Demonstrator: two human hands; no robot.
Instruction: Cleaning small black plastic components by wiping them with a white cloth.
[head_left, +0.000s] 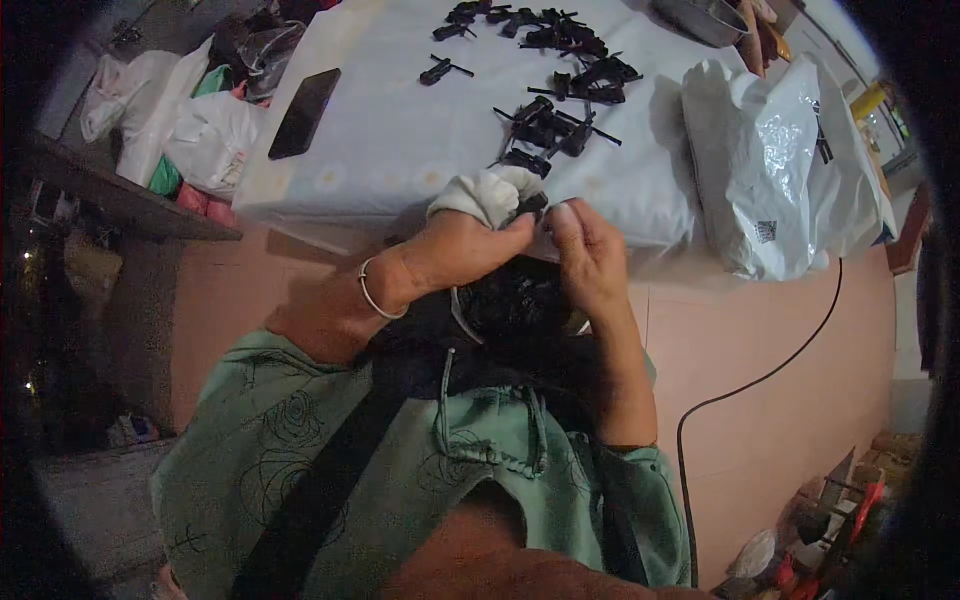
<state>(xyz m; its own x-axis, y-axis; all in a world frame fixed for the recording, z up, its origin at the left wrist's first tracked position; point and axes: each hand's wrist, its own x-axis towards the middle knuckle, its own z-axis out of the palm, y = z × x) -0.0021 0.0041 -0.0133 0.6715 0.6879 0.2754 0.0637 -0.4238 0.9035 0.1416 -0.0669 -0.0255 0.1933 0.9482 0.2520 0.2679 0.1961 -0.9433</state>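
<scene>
Close to the table's front edge, my left hand has its fingers wrapped in a white cloth and closed on a small black plastic part. My right hand is right beside it, thumb and fingers pinched together near the part's right end. What lies between those fingers is too small to make out. Just beyond my hands is a cluster of black plastic parts with thin rods. More black parts are heaped farther back, and a single black part lies apart to their left.
A dark phone rests on the white-covered table. To the right stands a large white plastic bag, with a metal bowl behind it. A black cable crosses the floor. Bundled bags fill the left shelf.
</scene>
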